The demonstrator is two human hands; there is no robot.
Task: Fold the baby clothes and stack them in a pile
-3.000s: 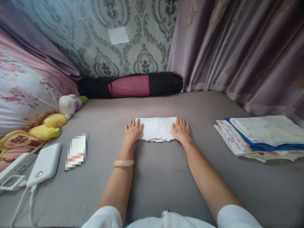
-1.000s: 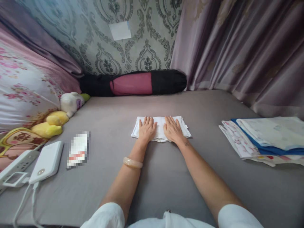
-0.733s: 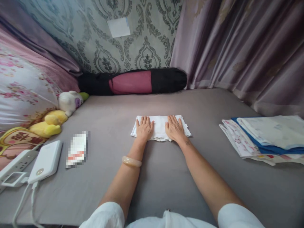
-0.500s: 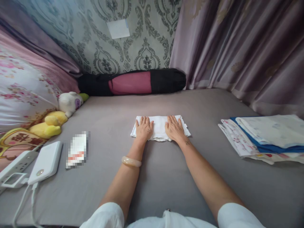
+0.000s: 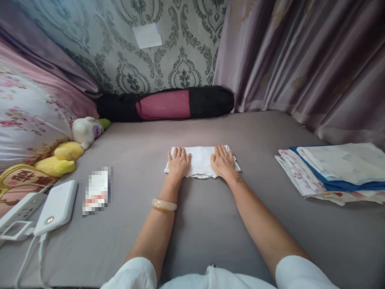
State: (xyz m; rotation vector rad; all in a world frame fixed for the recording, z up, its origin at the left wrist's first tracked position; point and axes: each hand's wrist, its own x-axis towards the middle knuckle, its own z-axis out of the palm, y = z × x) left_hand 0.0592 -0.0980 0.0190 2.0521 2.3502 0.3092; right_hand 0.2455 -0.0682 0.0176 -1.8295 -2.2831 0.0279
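Observation:
A white folded cloth (image 5: 201, 160) lies flat on the grey bed sheet (image 5: 198, 216) in front of me. My left hand (image 5: 179, 162) rests palm down on its left end, fingers stretched out and pointing away from me. On the right end lies my right hand (image 5: 223, 161), also flat with its fingers spread a little. Both palms touch the cloth and neither hand grips it. Part of the cloth's ends is hidden under the hands. A pale bangle (image 5: 164, 204) circles my left forearm.
Folded fabrics (image 5: 339, 168) are stacked at the right. A white power bank (image 5: 57, 206) with cables and a power strip (image 5: 22, 212) lie at the left, near a blurred packet (image 5: 96, 190) and plush toys (image 5: 87, 130). A long black and pink bag (image 5: 164, 105) lies along the wall.
My hands have slid slightly apart toward the two ends of the cloth. The cloth stays in place, and the view has shifted a little.

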